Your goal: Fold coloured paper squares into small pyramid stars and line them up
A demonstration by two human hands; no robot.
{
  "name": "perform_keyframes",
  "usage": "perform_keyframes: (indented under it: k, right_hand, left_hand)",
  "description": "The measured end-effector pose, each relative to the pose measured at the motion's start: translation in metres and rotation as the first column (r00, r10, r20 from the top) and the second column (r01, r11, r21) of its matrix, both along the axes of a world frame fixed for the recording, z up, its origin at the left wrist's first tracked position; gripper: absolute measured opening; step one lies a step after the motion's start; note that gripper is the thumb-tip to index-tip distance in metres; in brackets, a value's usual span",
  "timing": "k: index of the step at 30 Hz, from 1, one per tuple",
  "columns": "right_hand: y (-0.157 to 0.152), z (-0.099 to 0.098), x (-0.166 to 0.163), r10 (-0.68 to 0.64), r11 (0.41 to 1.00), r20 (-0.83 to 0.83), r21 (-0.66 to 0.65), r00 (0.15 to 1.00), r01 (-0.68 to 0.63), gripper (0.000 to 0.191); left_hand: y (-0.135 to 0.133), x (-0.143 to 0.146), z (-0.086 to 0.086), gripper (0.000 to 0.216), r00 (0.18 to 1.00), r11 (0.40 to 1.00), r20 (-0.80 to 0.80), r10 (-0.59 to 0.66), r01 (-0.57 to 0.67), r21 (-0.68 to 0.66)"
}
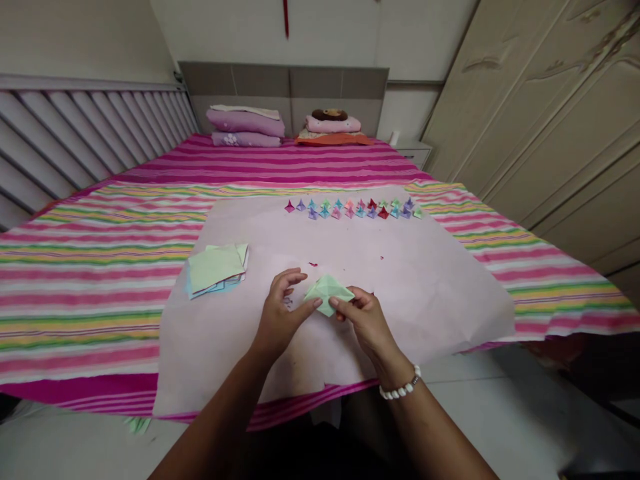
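Observation:
A pale green folded paper [329,291], roughly diamond-shaped with crease lines, is held above the sheet in front of me. My right hand [364,313] pinches its lower right side between thumb and fingers. At its left corner is my left hand [283,307], with the fingers spread and curved and the thumb tip at the paper's lower left edge; whether the thumb presses on it I cannot tell. Beyond the hands, small folded paper pieces [349,211] in several colours stand in two rows. To the left lies a stack of paper sheets [217,268], pale green on top.
A large pale sheet [425,280] covers part of the bed's striped cloth [85,287]. Small dark red scraps [313,265] lie on it. Folded bedding [245,127] is piled by the headboard. A slatted rail [90,127] runs along the left, a wardrobe [540,113] along the right.

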State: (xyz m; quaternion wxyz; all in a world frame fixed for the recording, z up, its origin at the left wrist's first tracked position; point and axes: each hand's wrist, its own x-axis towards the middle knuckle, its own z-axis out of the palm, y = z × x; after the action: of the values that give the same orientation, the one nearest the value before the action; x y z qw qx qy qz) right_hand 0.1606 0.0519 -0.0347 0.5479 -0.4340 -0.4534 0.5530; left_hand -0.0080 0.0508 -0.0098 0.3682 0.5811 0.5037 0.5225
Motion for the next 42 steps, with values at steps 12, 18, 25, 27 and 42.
perform_keyframes:
  k: [12, 18, 25, 27, 42]
  right_hand:
    - [-0.003, -0.002, 0.0, 0.094, 0.996, -0.02, 0.0, 0.995, -0.094, 0.023]
    - [-0.003, -0.001, 0.0, 0.079, 0.997, -0.02, 0.01, 0.997, -0.079, 0.023]
    - [-0.004, 0.0, -0.001, 0.079, 0.997, -0.019, 0.024, 0.997, -0.079, 0.023]
    - [-0.005, 0.0, -0.001, 0.076, 0.997, -0.026, 0.019, 0.997, -0.076, 0.021]
    - [-0.007, 0.005, -0.009, 0.081, 0.997, -0.032, 0.017, 0.996, -0.08, 0.02]
  left_hand:
    - [0.0, -0.001, -0.002, 0.011, 0.962, 0.976, 0.166, -0.215, 0.217, 0.004]
    - [-0.001, 0.002, 0.002, 0.015, 0.916, 0.952, 0.307, -0.259, 0.296, -0.08]
    - [-0.003, 0.001, 0.002, 0.011, 0.932, 0.955, 0.241, -0.272, 0.292, -0.053]
    - [-0.004, 0.0, 0.001, 0.011, 0.95, 0.959, 0.149, -0.275, 0.282, -0.025]
    - [-0.004, 0.007, -0.006, 0.046, 0.91, 0.925, 0.399, -0.116, 0.246, -0.291]
